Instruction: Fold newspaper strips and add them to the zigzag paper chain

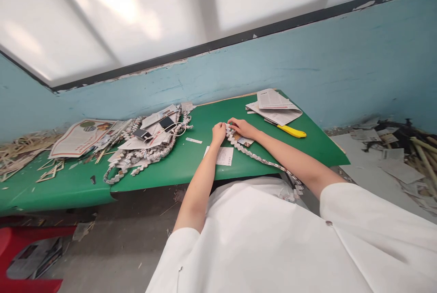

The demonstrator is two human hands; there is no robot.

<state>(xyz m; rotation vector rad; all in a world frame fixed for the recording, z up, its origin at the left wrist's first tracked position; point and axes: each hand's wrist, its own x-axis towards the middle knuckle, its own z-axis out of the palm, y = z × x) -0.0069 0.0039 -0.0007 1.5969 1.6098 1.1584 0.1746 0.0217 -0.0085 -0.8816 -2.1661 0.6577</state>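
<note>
left hand (pixel 219 133) and right hand (pixel 240 125) hold chain (pixel 252 153) (paper)

No words are legible: print on the folded newspaper (pixel 279 107) and red-lettered sheet (pixel 82 139) is too small.

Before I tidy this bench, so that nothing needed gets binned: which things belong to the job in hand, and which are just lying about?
In the job:
white zigzag chain of folded paper, held in the left hand, with the right hand at it
folded newspaper sheets, perhaps material

Apparently lying about:
yellow-handled tool
flat black rectangular objects
red plastic stool
</note>
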